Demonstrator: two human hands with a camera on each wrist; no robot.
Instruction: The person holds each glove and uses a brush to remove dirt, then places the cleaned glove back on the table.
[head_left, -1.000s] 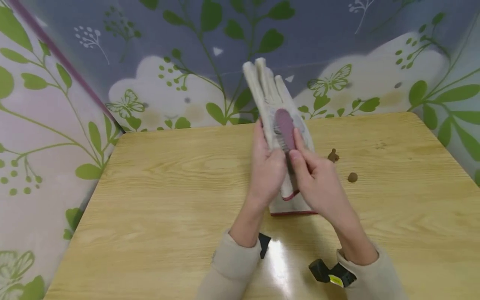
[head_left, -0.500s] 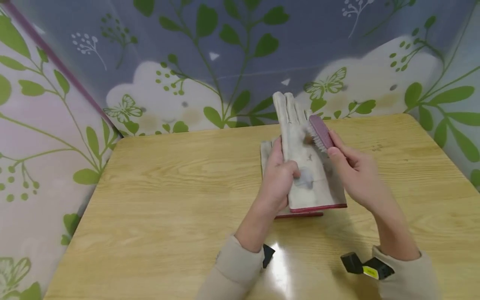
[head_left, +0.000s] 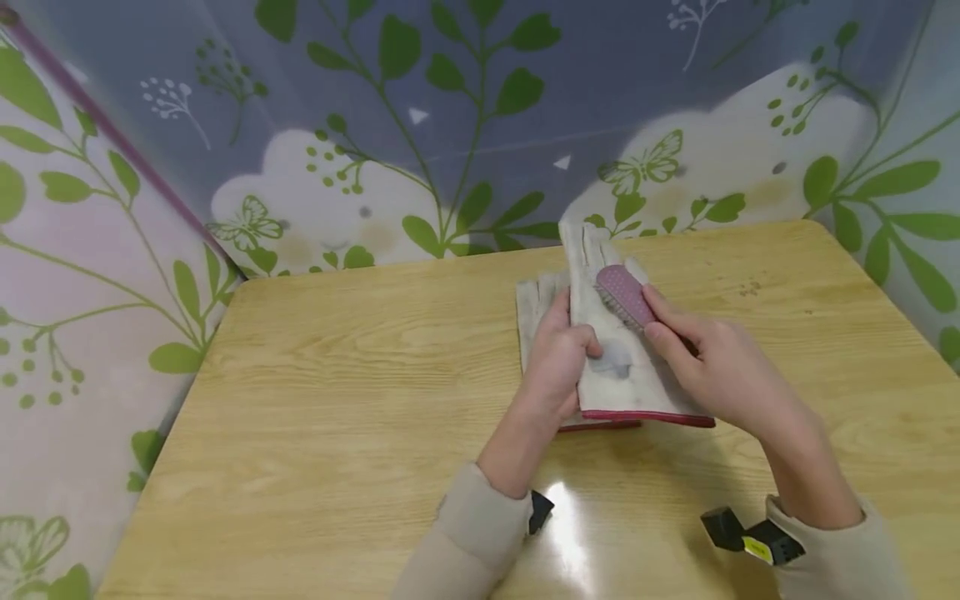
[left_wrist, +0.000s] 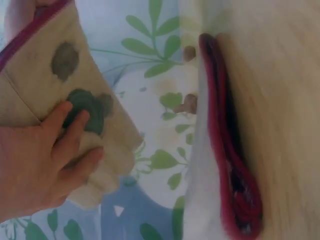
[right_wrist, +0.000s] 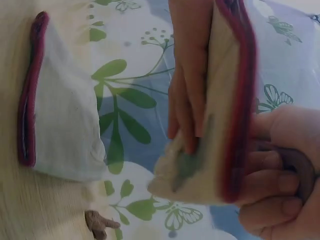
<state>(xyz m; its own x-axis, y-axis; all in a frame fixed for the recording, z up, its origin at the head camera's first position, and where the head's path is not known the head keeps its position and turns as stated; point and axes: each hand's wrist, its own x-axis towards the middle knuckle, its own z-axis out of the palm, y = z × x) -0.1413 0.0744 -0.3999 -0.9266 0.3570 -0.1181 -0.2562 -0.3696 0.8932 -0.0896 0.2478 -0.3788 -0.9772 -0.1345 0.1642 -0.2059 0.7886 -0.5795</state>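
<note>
A white cloth work glove (head_left: 645, 387) with red cuff trim and a grey-blue stain is held up, tilted, over the table. My left hand (head_left: 553, 360) grips its left edge, thumb on the upper face. In the left wrist view the fingers spread across the glove's underside, over a dark green patch (left_wrist: 92, 112). My right hand (head_left: 731, 371) holds a pink brush (head_left: 626, 296), bristles against the glove's upper face below the fingers. The brush's curved handle (right_wrist: 300, 167) lies inside my curled fingers in the right wrist view. A second white glove (head_left: 529, 304) lies beneath on the table, partly covered.
A wooden table (head_left: 337, 400) stands against leaf-patterned walls. Beyond the lying glove, the left wrist view has a small brown ball (left_wrist: 189, 53) and a brown lump (left_wrist: 188, 104). Faint marks (head_left: 750, 287) dot the tabletop at right.
The held glove has tipped flatter and come lower and to the right. The brush swung out to the glove's right edge, then came back in over it, now slanted. Both grips persist.
</note>
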